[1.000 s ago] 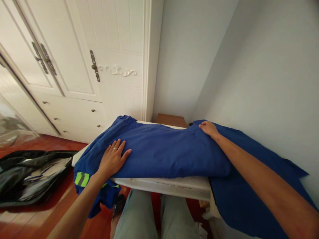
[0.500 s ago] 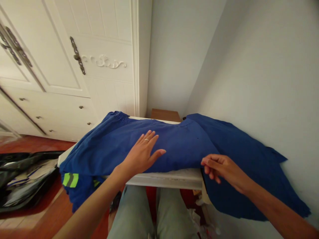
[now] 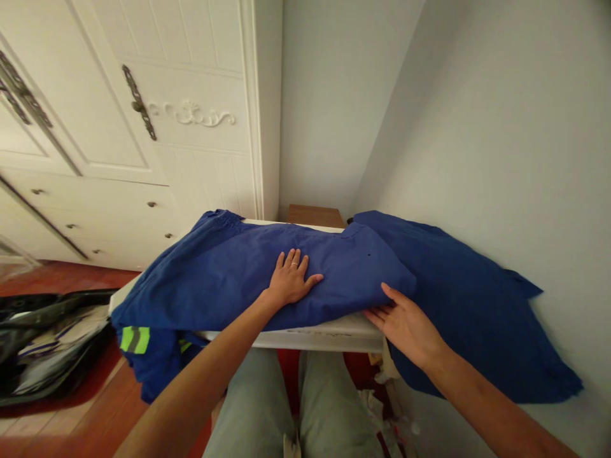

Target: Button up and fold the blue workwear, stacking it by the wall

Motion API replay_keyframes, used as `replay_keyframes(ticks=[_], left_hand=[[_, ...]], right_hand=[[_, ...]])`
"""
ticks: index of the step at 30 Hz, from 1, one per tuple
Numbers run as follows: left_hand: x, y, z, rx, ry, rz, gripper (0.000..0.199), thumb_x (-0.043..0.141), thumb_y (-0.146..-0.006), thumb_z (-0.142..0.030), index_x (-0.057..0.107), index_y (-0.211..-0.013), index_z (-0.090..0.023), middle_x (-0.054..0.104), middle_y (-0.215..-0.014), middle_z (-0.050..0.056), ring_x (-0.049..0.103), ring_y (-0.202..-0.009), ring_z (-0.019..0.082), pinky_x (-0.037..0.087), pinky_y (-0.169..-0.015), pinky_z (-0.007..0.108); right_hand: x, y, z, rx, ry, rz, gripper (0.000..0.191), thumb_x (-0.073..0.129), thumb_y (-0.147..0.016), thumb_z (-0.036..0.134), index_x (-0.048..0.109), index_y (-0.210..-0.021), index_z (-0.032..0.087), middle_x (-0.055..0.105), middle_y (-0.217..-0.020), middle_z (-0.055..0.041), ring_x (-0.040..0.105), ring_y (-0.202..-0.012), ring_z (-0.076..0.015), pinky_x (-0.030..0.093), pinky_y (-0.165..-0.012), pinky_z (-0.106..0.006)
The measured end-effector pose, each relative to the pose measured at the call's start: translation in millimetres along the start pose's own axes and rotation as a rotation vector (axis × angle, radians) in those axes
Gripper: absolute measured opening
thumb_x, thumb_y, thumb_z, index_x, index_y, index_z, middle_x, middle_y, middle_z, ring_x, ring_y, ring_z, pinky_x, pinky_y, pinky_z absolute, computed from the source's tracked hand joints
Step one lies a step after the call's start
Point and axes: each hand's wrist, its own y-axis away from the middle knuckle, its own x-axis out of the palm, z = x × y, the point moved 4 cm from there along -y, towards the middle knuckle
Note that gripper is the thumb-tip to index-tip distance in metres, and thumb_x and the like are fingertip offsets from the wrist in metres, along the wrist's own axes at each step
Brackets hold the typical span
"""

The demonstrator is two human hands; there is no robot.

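Observation:
A blue work garment point(image 3: 229, 273) with a yellow-green and grey reflective band point(image 3: 135, 340) lies spread over a narrow white board point(image 3: 324, 340). Flat on the middle of the cloth rests my left hand point(image 3: 291, 280), open, its fingers apart and a ring on one of them. My right hand point(image 3: 405, 324) is at the near edge of the garment, toward the right end. Its fingers are stretched out with the tips partly under the raised edge, while the thumb stands apart above. More blue cloth point(image 3: 468, 312) hangs off the right end of the board.
A white wardrobe point(image 3: 200, 165) with dark metal handles stands at the back left. On the red-brown floor at left lies an open black case point(image 3: 57, 356) with clothes. A brown wooden top point(image 3: 315, 215) shows behind the board, and a grey wall point(image 3: 506, 152) borders the right.
My left hand has come down flat on the cloth, slightly to the right. My right hand has moved left, its curled fingers now stretched out at the garment's near edge, which is lifted there.

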Motion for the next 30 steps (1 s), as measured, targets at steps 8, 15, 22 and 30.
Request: replay_keyframes(ticks=[8,15,22,30], left_hand=[[-5.2,-16.3,20.5,-0.129,0.489,0.016,0.072,0.023,-0.099,-0.062,0.052,-0.145,-0.013,0.045,-0.154,0.014,0.028,-0.151,0.028,0.012,-0.124,0.048],[-30.3,-24.4,45.4,-0.182,0.533,-0.169,0.066,0.019,-0.103,-0.052,0.068,-0.12,-0.012,0.073,-0.118,0.014,0.068,-0.109,0.024,0.051,-0.096,0.035],[-86.0,-44.8,87.9,-0.16,0.229,-0.251,0.043,0.039,-0.098,-0.035,0.065,-0.126,-0.016,0.065,-0.132,0.014,0.057,-0.126,0.027,0.038,-0.111,0.04],[-37.2,-43.7,120.6,-0.125,-0.017,0.041,0.064,0.039,-0.098,-0.051,0.043,-0.152,-0.017,0.029,-0.162,0.015,0.023,-0.152,0.033,0.013,-0.122,0.054]], right_hand=[[-7.6,-12.1,50.2,-0.015,0.04,-0.095,0.045,0.066,-0.085,0.045,0.054,-0.126,0.029,0.058,-0.139,-0.0062,0.062,-0.121,-0.027,0.061,-0.09,-0.05],[-24.2,-14.1,68.3,-0.335,0.53,-0.161,0.052,0.078,-0.069,0.029,0.06,-0.117,0.018,0.061,-0.132,-0.0144,0.058,-0.125,-0.0312,0.055,-0.101,-0.049],[70.5,6.6,92.7,-1.131,1.005,0.062,0.052,0.062,-0.089,0.041,0.054,-0.137,0.022,0.056,-0.14,-0.01,0.055,-0.13,-0.025,0.041,-0.117,-0.048],[215.5,-131.5,-3.7,-0.942,1.668,0.39,0.061,0.039,-0.102,0.048,0.04,-0.153,0.013,0.031,-0.159,-0.0144,0.026,-0.151,-0.0257,0.022,-0.125,-0.048]])
